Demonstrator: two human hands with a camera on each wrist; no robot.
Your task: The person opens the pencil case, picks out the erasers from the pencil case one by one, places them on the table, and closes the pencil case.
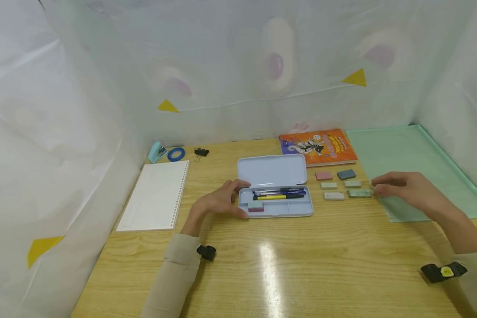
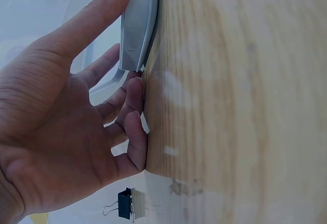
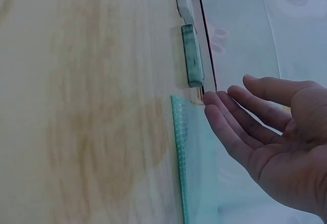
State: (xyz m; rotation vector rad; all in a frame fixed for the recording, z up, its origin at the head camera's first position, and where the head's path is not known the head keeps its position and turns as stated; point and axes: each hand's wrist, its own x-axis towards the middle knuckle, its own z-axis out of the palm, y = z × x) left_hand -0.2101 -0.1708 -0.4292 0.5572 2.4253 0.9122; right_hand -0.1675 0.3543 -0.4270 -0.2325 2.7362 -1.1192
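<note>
Left hand grips the open pale-blue metal pencil case at its left end; right hand, fingers loose and holding nothing, hovers just right of the green rectangular eraser on the wooden desk.

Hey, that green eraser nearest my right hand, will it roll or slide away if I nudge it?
Probably not roll: the green eraser is a flat block lying on its broad face on the wooden table. It looks small, so likely light. The tabletop shows glare, so it may slide a little when the right hand, just beside it, pushes.
</note>
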